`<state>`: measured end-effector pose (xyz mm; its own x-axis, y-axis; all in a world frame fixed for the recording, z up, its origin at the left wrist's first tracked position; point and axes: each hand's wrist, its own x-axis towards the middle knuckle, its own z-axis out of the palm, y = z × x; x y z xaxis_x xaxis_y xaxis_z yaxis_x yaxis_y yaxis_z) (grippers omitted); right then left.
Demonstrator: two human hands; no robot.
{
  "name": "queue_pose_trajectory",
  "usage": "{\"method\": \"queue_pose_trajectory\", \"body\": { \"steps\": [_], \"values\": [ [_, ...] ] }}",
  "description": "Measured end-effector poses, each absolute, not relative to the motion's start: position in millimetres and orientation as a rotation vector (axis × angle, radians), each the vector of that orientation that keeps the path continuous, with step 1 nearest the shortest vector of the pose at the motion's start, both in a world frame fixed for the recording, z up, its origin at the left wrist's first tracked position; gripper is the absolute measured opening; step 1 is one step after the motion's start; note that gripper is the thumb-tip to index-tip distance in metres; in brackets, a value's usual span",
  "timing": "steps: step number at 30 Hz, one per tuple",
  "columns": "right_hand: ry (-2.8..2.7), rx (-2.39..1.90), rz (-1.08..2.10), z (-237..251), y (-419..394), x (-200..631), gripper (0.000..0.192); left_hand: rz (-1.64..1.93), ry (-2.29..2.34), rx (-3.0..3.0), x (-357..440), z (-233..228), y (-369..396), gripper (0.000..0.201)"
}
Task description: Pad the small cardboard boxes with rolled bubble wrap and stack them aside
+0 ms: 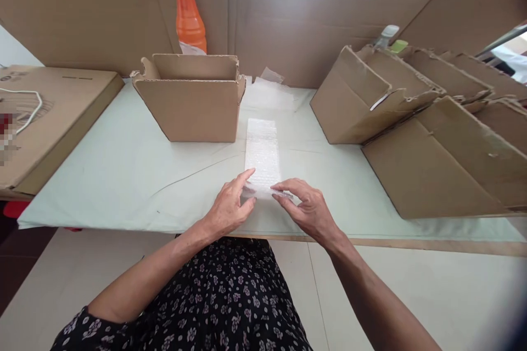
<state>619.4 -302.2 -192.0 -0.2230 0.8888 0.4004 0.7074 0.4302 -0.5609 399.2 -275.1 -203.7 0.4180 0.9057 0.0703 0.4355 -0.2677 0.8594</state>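
A narrow strip of bubble wrap (262, 148) lies lengthwise on the cloth-covered table, its near end lifted and bent between my hands. My left hand (233, 203) is at the left corner of that end, thumb and fingers curved around its edge. On the right corner, my right hand (307, 205) pinches the wrap between thumb and fingertips. Something thin shows at the right fingertips, but I cannot make out whether it is only the folded wrap.
An open cardboard box (201, 112) stands behind and left of the strip. Several more open boxes (444, 159) crowd the right side. A flat carton (53, 115) with a white cable (35, 112) lies at left. An orange bottle (190, 19) stands against the cardboard wall (288, 22).
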Motion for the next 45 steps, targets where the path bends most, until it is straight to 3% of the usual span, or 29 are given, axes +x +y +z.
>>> {"method": "queue_pose_trajectory", "body": {
  "steps": [10,20,25,31,38,45],
  "values": [
    [-1.854,-1.536,0.504,-217.4,-320.6,603.9,0.023,0.626,1.399,1.91,388.3,-204.1,-308.2,0.063],
    [-1.841,-1.73,0.116,-236.0,-306.0,598.5,0.039,0.432,1.672,2.141,414.8,-202.6,-277.6,0.062],
    [-1.957,-1.52,-0.105,-234.9,-322.5,603.1,0.044,0.447,1.683,2.15,419.3,-208.2,-270.4,0.057],
    [-2.202,-1.439,0.063,-237.0,-327.3,608.1,0.024,0.612,1.596,2.2,407.9,-212.9,-282.8,0.047],
    [-2.114,-1.429,0.462,-217.1,-332.6,601.4,0.027,0.887,1.188,2.161,385.4,-226.5,-312.7,0.046],
    [-2.009,-1.426,0.022,-212.6,-338.5,595.9,0.026,0.768,1.507,2.12,394.2,-230.3,-294.4,0.049]
  ]
}}
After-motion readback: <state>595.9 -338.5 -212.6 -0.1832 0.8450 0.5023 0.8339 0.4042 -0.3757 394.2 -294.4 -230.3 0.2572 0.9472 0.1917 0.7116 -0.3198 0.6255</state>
